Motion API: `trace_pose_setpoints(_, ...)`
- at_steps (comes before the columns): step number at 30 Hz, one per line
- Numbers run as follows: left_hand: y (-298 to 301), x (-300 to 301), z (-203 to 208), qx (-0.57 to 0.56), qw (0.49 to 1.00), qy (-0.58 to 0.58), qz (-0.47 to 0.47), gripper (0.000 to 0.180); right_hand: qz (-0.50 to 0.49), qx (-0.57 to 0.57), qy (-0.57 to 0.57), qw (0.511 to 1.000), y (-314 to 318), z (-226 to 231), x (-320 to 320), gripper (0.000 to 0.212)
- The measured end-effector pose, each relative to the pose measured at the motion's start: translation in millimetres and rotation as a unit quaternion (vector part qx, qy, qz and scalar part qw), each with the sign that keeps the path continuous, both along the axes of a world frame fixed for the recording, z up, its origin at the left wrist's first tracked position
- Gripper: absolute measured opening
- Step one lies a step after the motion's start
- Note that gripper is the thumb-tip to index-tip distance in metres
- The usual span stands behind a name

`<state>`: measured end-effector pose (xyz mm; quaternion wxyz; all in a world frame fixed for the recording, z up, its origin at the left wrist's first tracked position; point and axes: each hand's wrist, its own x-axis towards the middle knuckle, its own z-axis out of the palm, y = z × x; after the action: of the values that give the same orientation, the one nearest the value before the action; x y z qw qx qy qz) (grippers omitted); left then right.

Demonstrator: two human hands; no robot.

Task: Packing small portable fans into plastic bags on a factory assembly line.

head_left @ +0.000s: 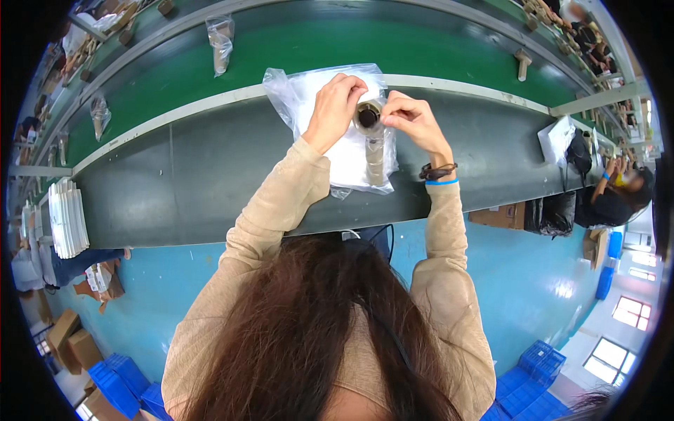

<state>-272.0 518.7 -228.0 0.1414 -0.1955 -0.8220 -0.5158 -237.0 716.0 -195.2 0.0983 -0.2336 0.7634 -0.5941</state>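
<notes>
A brownish-gold hair dryer [375,151] lies in front of me, its round dark opening between my hands and its handle pointing toward me. Clear plastic film wraps it, seemingly a clear plastic bag [377,173]. Beneath it are white sheets or pouches [309,88] in clear plastic. My left hand [337,109] is closed in a pinch just left of the round opening, at the edge of the film. On the other side, my right hand [415,121] pinches the film close to the opening's rim. The exact bit of film between the fingertips is hard to see.
A dark workbench [232,154] borders a green conveyor belt [295,45] carrying bagged pieces [220,45] and a loose hair dryer [522,64]. White packs [68,217] are stacked at left. A white packet [557,138] lies at right, near another person [618,200]. Cartons [500,216] stand below.
</notes>
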Motion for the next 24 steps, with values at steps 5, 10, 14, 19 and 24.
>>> trace_pose_setpoints(5, -17.2, -10.6, 38.6, 0.083, 0.977, -0.104, -0.168, 0.016, -0.063, -0.153, 0.018, 0.986, 1.9, 11.0, 4.0, 0.005)
trace_pose_setpoints(10, -14.4, -44.6, 92.9, 0.018, 0.981, -0.023, -0.194, 0.017, -0.198, -0.132, 0.185, 0.954, -2.3, 31.5, -21.8, 0.01)
trace_pose_setpoints(14, 25.1, -115.5, 103.7, -0.064, 0.98, 0.066, -0.176, 0.025, -0.358, -0.027, 0.243, 0.901, 3.1, 43.5, -70.5, 0.019)
trace_pose_setpoints(19, 22.2, -236.2, 32.4, 0.005, 0.995, -0.045, -0.09, 0.026, -0.403, 0.068, 0.279, 0.869, -18.4, -2.6, -199.2, 0.019)
trace_pose_setpoints(24, 110.2, -147.4, 62.1, 0.055, 0.966, 0.236, -0.088, 0.029, -0.425, 0.376, 0.329, 0.755, 148.1, -87.3, -309.8, 0.033)
